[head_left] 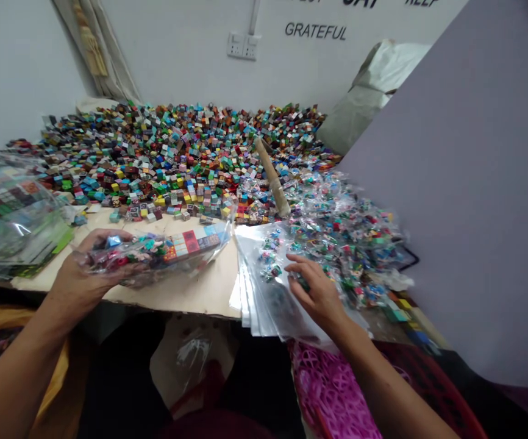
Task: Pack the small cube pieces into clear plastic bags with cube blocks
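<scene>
Bare forearms come in from the near corners, the left forearm (21,366) and the right forearm (383,378) both cut off by the frame. Between them the lap (127,366) is too dark to make out well. A filled bag (19,213) at the far left is cropped and blurred, and the far end of a wooden stick (271,177) is hard to tell from the heap of cubes (154,146) around it. The wall lettering (315,30) is cut off along the top (only "GRATEFUL" shows whole).

The left hand (92,268) is turned inward, fingers and thumb closed around the near-left end of a clear bag (213,250), which lies roughly level over the left part of the surface (167,296). The right hand (314,289) is partly open, palm down, fingers spread and slightly bent over the right side of a fanned stack of clear sleeves (268,311); whether its fingertips touch or grip a packet, I cannot tell.

Shiny and wrinkled, the clear bag holds a row of printed cubes in red, white, blue and orange toward its right end, with a jumble of small teal, pink and red pieces near the left hand. Small packets (273,244) sit on the sleeves, and a pile of more packets (337,225) spreads to their right. Bright pink loops (332,390) fill a container below the surface's near edge.
</scene>
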### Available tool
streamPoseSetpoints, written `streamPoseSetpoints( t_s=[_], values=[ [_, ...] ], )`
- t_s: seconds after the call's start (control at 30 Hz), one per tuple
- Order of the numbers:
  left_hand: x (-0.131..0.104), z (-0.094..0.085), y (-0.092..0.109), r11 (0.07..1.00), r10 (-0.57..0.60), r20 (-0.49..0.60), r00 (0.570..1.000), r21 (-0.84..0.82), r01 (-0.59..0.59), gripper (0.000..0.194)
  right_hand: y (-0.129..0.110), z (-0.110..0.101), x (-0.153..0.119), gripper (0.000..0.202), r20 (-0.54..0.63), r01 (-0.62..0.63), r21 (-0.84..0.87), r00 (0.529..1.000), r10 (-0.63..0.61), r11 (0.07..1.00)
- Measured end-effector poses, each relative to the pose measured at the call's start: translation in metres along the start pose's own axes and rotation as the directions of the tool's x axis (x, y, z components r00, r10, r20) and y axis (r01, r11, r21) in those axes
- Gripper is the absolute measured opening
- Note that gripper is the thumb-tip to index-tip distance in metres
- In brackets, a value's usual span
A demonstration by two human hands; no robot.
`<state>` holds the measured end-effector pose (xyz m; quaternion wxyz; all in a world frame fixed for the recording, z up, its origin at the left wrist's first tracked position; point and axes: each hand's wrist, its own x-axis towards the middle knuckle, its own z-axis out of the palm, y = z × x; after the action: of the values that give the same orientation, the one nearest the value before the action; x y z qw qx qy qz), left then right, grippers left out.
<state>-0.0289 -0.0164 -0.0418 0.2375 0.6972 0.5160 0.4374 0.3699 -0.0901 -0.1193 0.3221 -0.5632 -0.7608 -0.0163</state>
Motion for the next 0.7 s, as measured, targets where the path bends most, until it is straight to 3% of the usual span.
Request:
streamPoseSetpoints(
  t_s=[0.1, 0.3, 0.5, 0.7],
  values=[
    [-0.001, 0.000, 0.000, 1.000, -0.006, -0.006, 1.000, -0.002, 0.006, 0.049, -0.001, 0.018, 0.015, 0.015, -0.035, 0.020, -0.050, 0.999, -0.022, 0.999],
    [-0.006, 0.000, -0.004, 0.998, -0.027, 0.029, 0.999, -0.053, 0.028, 0.050, 0.015, 0.058, 0.021, 0.018, 0.110, 0.089, -0.216, 0.992, -0.066, 0.972],
    [-0.005, 0.000, -0.010, 0.998, -0.030, 0.026, 0.999, -0.046, 0.031, 0.052, 0.014, 0.060, 0.007, 0.039, 0.103, 0.140, -0.195, 0.987, -0.122, 0.971],
    [-0.001, 0.001, -0.012, 1.000, -0.025, 0.013, 1.000, -0.013, 0.025, 0.053, 0.010, 0.062, -0.006, 0.041, 0.120, 0.148, -0.175, 0.984, -0.128, 0.973]
  ],
)
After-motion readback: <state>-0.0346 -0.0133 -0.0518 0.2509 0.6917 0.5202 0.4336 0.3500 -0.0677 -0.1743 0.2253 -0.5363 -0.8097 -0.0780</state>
